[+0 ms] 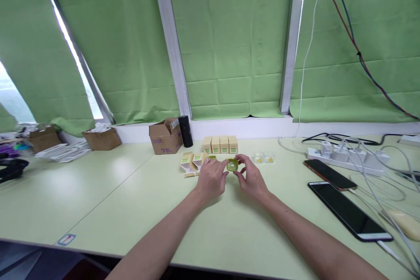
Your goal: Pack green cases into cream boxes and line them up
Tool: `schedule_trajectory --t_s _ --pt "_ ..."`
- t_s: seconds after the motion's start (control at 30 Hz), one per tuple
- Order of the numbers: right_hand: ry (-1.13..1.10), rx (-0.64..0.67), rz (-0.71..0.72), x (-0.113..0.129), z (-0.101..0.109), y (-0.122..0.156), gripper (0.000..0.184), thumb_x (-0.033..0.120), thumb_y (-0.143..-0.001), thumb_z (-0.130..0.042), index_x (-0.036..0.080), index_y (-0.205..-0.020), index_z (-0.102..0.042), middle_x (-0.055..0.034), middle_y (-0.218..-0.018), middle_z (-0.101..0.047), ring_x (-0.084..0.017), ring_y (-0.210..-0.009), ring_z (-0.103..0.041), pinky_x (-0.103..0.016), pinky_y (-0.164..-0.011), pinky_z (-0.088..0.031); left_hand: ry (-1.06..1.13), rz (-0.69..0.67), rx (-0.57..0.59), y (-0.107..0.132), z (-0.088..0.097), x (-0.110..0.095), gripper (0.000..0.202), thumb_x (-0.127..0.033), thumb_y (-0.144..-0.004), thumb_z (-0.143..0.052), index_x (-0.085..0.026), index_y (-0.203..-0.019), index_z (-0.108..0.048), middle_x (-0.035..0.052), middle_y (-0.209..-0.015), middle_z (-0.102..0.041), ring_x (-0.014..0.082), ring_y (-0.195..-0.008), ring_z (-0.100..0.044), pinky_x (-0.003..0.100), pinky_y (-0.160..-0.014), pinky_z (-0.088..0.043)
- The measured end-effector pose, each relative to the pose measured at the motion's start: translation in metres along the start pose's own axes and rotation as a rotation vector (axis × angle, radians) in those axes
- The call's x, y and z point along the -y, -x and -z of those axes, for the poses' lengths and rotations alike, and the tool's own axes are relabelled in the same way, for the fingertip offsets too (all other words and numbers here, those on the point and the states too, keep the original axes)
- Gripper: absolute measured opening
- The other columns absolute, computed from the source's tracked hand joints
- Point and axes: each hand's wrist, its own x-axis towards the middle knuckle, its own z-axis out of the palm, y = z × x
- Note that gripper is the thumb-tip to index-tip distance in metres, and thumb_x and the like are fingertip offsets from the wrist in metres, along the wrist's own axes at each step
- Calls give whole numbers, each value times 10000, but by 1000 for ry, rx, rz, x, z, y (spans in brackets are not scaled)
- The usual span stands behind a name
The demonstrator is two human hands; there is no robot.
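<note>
a small, glossy, olive-green dish, square with rounded corners, is held above the pale green, smooth bench, its hollow side towards the viewer; a small whitish patch shows inside. the right hand grips its right edge between bent fingers and thumb. the left hand is curled at the left edge, fingertips at the rim; whether they pinch it or only touch it, i cannot tell.

just behind the left hand, two tan card boxes with pale inner walls lie with flaps open, partly covered by the hand; a small green piece peeks over its knuckles. farther back, four upright tan card boxes with green labels stand in a row.

right of the hands sit two clear, rounded plastic cups, each showing a spot of yellow. a brown corrugated carton with raised flaps stands beside a matte black cylinder. at left, a low brown cardboard box holds crumpled white material.
</note>
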Motion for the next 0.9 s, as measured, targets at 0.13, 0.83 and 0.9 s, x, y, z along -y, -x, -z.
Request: schedule_trajectory --t_s 0.13,0.83,0.9 --pt "-85 -24 12 11 5 -1 430 228 -964 -520 258 -1382 -427 -131 -1332 -608 -262 -1110 -650 -415 -789 -630 85 0 -62 -2 6 7 410 -147 -901 -600 -204 -1302 -541 143 -1242 -693 313 -1156 -622 510 -969 -461" --pt "-218 29 -6 16 7 -1 507 240 -967 -547 297 -1463 -457 -87 -1245 -676 -224 -1065 -671 -378 -807 -626 345 312 -131 -1 -7 8 176 -336 -990 -609 -197 -1011 -715 79 -933 -764 238 -907 -682 407 -866 -501" --pt "-211 37 -28 15 7 -2 481 252 -968 -537 299 -1444 -491 -76 -1196 -692 -214 -998 -678 -377 -796 -624 355 328 -120 -1 -7 8 189 -337 -997 -593 -198 -985 -720 78 -920 -763 235 -898 -681 409 -865 -498"
